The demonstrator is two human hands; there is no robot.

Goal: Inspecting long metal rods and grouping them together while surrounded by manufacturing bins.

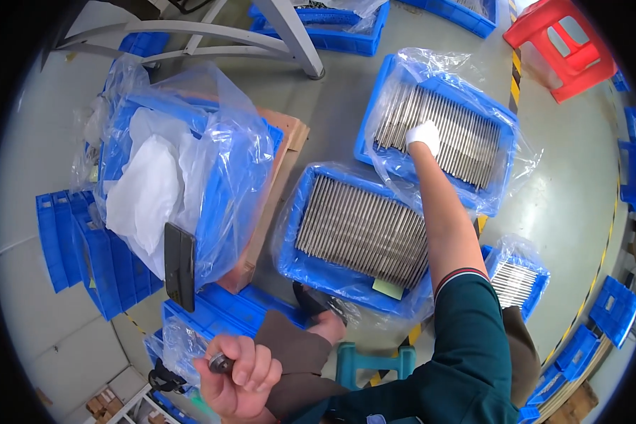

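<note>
My left hand [244, 374], bare, is raised near the lower edge with its fingers curled round a dark round metal piece [221, 364]. One round end of that piece faces up; whether a longer part runs behind the fingers cannot be seen. My right arm stretches forward to a plastic-lined blue crate [503, 185] of metal rods [466, 138]. White glove or cloth covers my right hand [424, 136], which is over the rods near the crate's left half. Its fingers cannot be made out. A second lined crate [332, 281] with closely laid metal rods [360, 230] stands nearer.
A plastic-lined blue crate [215, 212] with white sheets [148, 191] sits on a wooden pallet [290, 134] at left, a black phone [179, 267] at its near edge. A smaller rod crate [540, 283] is at right, a red stool [569, 46] far right, table legs [293, 35] at the back.
</note>
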